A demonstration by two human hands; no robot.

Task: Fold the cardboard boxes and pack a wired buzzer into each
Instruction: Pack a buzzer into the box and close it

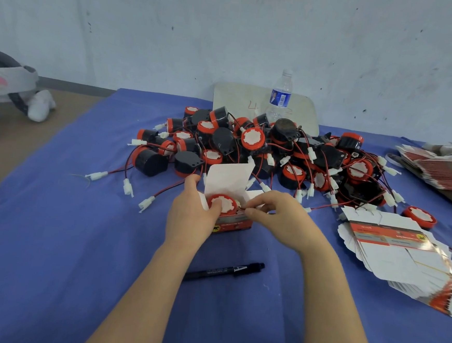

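A small red and white cardboard box [233, 223] stands on the blue cloth in the middle, its white lid flap raised. A red-rimmed buzzer [225, 203] sits inside it, white face up. My left hand [190, 214] grips the box's left side, thumb pressing on the buzzer. My right hand [278, 216] pinches the buzzer's thin wire at the box's right edge. Behind lies a big pile of black and red wired buzzers [269, 153] with white connectors. A fanned stack of flat unfolded boxes [399, 255] lies to the right.
A black pen [223, 272] lies on the blue cloth [51, 252] between my forearms. A water bottle [279, 97] stands behind the pile, in front of a white board [235, 101]. More flat boxes [441, 166] are stacked at far right. A plush toy [6, 91] sits at left.
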